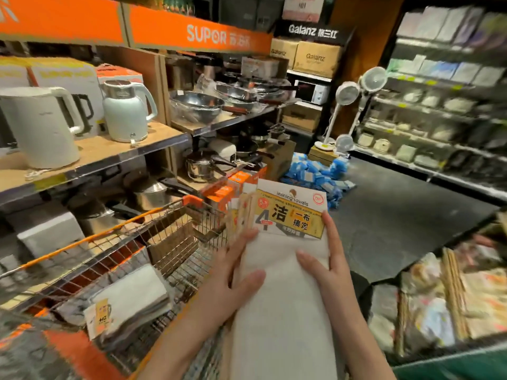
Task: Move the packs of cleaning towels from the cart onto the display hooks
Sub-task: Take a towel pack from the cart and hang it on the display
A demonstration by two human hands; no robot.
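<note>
Held up in front of the chest, between both hands: a stack of towel packs (282,270), long white cloths hanging down from card headers. Left hand (233,281) on the stack's left edge, thumb lying across the front cloth, fingers curled round behind the bundle. Right hand (326,259) on the right edge, thumb laid flat on the front cloth, fingers reaching up along the side as far as the header (292,212). Both hands gripping, the stack caught between them, tilted slightly away from the viewer.

Front header white on top with the words "cleaning towels", partly cut off, above a yellow panel with black Chinese characters, a large "4" and red round badges. Further headers fanned out behind on the left, edges only visible. Cloth plain, off-white, soft-looking, running down past the bottom of the view.

Lower left, a wire cart (131,250) with orange trim, just beside the left forearm. Inside it, more packs (129,305) of the same kind lying flat, header toward the viewer.

Left, shelves (153,138) with kettles (126,111), steel pans and pots under an orange SUPOR banner (197,34). Ahead on the dark floor, a heap of blue packets (315,179). Right, blurred racks of packaged goods; display hooks not made out.
</note>
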